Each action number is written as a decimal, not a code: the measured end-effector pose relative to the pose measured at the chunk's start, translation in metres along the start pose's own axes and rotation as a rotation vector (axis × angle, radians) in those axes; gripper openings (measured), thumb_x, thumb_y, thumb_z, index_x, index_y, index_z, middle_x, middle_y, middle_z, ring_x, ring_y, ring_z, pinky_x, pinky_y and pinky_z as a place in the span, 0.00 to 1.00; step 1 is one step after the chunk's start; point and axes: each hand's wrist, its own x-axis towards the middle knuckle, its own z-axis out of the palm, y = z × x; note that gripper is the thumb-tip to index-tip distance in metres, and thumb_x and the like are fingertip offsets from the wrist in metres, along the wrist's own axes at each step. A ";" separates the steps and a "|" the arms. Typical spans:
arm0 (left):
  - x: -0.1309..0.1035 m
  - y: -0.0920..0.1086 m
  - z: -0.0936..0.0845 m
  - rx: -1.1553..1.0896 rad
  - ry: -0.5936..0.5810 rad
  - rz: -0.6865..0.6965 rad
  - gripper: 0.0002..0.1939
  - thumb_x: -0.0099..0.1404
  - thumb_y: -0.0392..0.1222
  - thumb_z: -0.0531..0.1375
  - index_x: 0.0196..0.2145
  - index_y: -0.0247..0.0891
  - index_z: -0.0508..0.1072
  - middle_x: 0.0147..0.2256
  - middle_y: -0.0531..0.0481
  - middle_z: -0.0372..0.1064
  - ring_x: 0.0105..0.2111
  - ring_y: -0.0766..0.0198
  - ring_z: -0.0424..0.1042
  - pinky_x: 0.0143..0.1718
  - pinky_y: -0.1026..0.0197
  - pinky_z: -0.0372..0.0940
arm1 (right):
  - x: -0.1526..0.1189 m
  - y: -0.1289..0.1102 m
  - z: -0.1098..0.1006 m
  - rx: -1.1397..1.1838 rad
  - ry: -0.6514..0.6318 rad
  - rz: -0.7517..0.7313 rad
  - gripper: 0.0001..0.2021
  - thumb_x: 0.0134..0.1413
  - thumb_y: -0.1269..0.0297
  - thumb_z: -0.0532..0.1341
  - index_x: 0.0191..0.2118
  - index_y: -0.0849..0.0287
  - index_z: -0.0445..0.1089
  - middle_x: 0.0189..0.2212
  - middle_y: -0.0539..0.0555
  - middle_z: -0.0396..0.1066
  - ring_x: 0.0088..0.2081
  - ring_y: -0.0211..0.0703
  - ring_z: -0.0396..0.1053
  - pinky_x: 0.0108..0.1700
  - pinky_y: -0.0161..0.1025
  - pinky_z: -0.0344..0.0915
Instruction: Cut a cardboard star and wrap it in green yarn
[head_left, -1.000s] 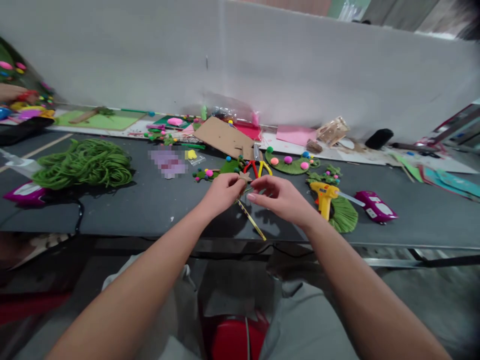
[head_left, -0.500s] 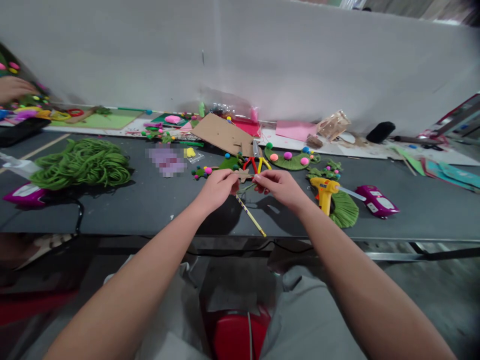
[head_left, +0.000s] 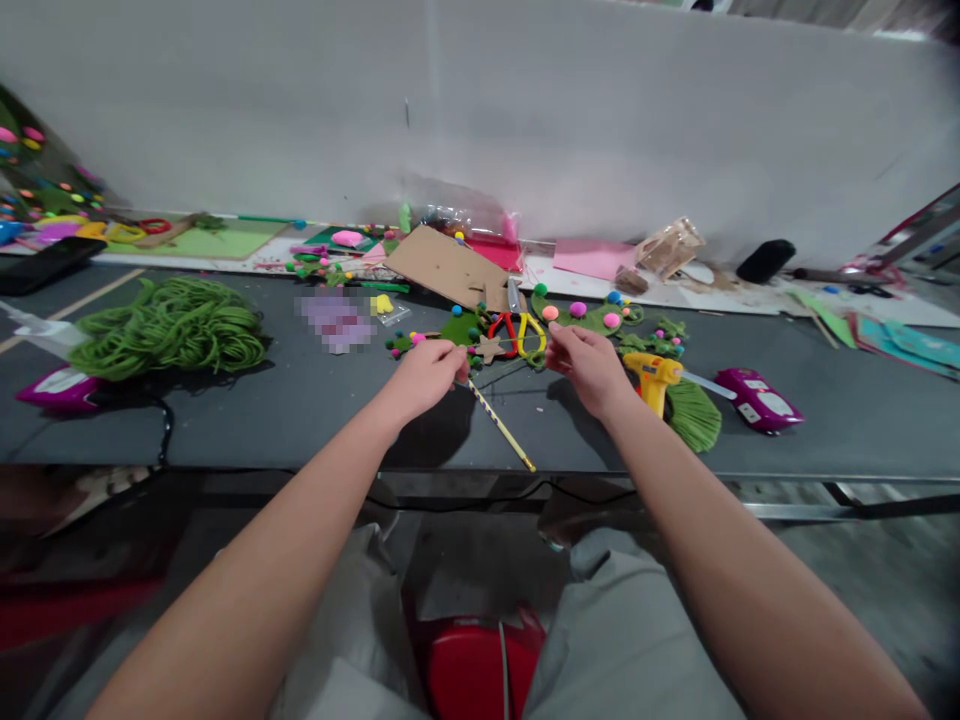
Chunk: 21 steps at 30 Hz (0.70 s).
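Note:
My left hand [head_left: 429, 380] is closed in a pinch above the dark table, by the upper end of a patterned pencil [head_left: 499, 425]. My right hand [head_left: 589, 366] also pinches, a short way to the right. A thin strand of green yarn [head_left: 510, 374] runs between the two hands; its ends are hidden by the fingers. Just beyond lie scissors [head_left: 531, 336] with red and yellow handles and a small cardboard star [head_left: 489, 349]. A green piece with pompoms [head_left: 577, 310] lies behind my right hand.
A heap of green yarn [head_left: 172, 330] lies at left. To the right, a yellow glue gun [head_left: 652, 375] rests by a green yarn-wrapped piece [head_left: 694, 415] and a purple box [head_left: 757, 400]. Behind are brown cardboard [head_left: 442, 265], pink paper [head_left: 592, 258] and a wall [head_left: 525, 120].
My hands, close together before, have moved apart, the right one going right. The star and scissors show more fully between them. Another person's hand at far left has left the view.

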 end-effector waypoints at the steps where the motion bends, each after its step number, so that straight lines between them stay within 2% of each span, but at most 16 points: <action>1: -0.003 0.001 0.000 0.048 -0.068 0.028 0.17 0.69 0.48 0.56 0.27 0.38 0.73 0.30 0.47 0.74 0.27 0.61 0.69 0.32 0.58 0.61 | -0.001 -0.001 0.000 0.018 0.014 -0.010 0.20 0.41 0.49 0.75 0.24 0.58 0.69 0.24 0.48 0.70 0.26 0.33 0.66 0.33 0.34 0.67; 3: -0.008 0.006 0.001 0.135 -0.225 0.119 0.15 0.66 0.52 0.60 0.33 0.39 0.78 0.33 0.48 0.76 0.31 0.60 0.70 0.34 0.58 0.61 | -0.004 -0.006 0.001 0.099 0.029 -0.045 0.16 0.42 0.56 0.74 0.25 0.57 0.69 0.29 0.49 0.73 0.31 0.34 0.69 0.35 0.33 0.68; 4: -0.010 0.008 0.002 0.153 -0.278 0.150 0.15 0.65 0.54 0.62 0.36 0.39 0.79 0.36 0.48 0.77 0.32 0.59 0.70 0.34 0.58 0.61 | -0.006 -0.010 0.002 0.164 0.022 -0.059 0.14 0.42 0.60 0.73 0.24 0.57 0.68 0.32 0.50 0.75 0.34 0.35 0.71 0.37 0.33 0.70; 5: -0.011 0.010 0.003 0.165 -0.282 0.176 0.15 0.65 0.54 0.62 0.38 0.40 0.80 0.37 0.47 0.77 0.32 0.59 0.70 0.35 0.58 0.61 | -0.008 -0.014 0.002 0.234 0.005 -0.068 0.13 0.42 0.63 0.71 0.24 0.57 0.66 0.34 0.50 0.76 0.37 0.37 0.72 0.40 0.34 0.71; 7: -0.007 0.010 0.006 0.201 -0.178 0.215 0.14 0.66 0.52 0.61 0.39 0.39 0.79 0.39 0.46 0.77 0.33 0.59 0.69 0.36 0.58 0.61 | -0.014 -0.024 0.003 0.340 -0.041 -0.070 0.11 0.41 0.65 0.68 0.24 0.56 0.63 0.34 0.50 0.76 0.39 0.38 0.73 0.42 0.36 0.72; 9: 0.004 0.007 0.009 0.296 0.029 0.235 0.13 0.68 0.49 0.60 0.38 0.38 0.78 0.39 0.44 0.75 0.35 0.57 0.70 0.38 0.57 0.62 | -0.020 -0.032 0.003 0.343 -0.071 -0.060 0.12 0.43 0.64 0.68 0.24 0.55 0.62 0.27 0.47 0.71 0.29 0.35 0.70 0.34 0.34 0.70; 10: 0.010 0.004 0.012 0.379 0.112 0.235 0.12 0.68 0.47 0.59 0.38 0.38 0.78 0.41 0.43 0.74 0.38 0.55 0.71 0.40 0.56 0.62 | -0.022 -0.035 0.004 0.310 -0.074 -0.058 0.14 0.45 0.62 0.69 0.24 0.55 0.61 0.22 0.45 0.67 0.24 0.32 0.64 0.27 0.32 0.64; 12: 0.024 0.000 0.018 0.533 0.221 0.186 0.11 0.68 0.45 0.57 0.39 0.39 0.78 0.44 0.40 0.72 0.41 0.51 0.72 0.39 0.55 0.62 | -0.024 -0.035 0.005 0.193 -0.075 -0.058 0.17 0.47 0.59 0.70 0.23 0.56 0.60 0.18 0.42 0.60 0.17 0.29 0.52 0.19 0.32 0.49; 14: 0.034 -0.002 0.025 0.648 0.228 0.135 0.14 0.68 0.50 0.59 0.41 0.39 0.79 0.46 0.38 0.71 0.43 0.47 0.72 0.38 0.54 0.63 | -0.024 -0.028 0.006 0.002 -0.105 -0.056 0.15 0.47 0.59 0.71 0.25 0.57 0.64 0.18 0.43 0.62 0.17 0.28 0.48 0.19 0.33 0.42; 18: 0.043 0.001 0.039 0.844 0.196 0.044 0.18 0.66 0.56 0.61 0.41 0.38 0.80 0.47 0.36 0.71 0.49 0.42 0.70 0.44 0.50 0.64 | -0.019 -0.007 0.002 -0.487 -0.253 -0.157 0.07 0.57 0.62 0.63 0.38 0.61 0.73 0.26 0.51 0.75 0.21 0.33 0.56 0.24 0.34 0.52; 21: 0.045 0.002 0.045 0.887 0.204 0.024 0.19 0.66 0.56 0.62 0.42 0.38 0.80 0.47 0.37 0.72 0.50 0.43 0.70 0.46 0.49 0.65 | -0.019 0.002 -0.004 -0.741 -0.310 -0.277 0.12 0.59 0.69 0.56 0.43 0.61 0.76 0.32 0.53 0.78 0.28 0.38 0.66 0.31 0.35 0.60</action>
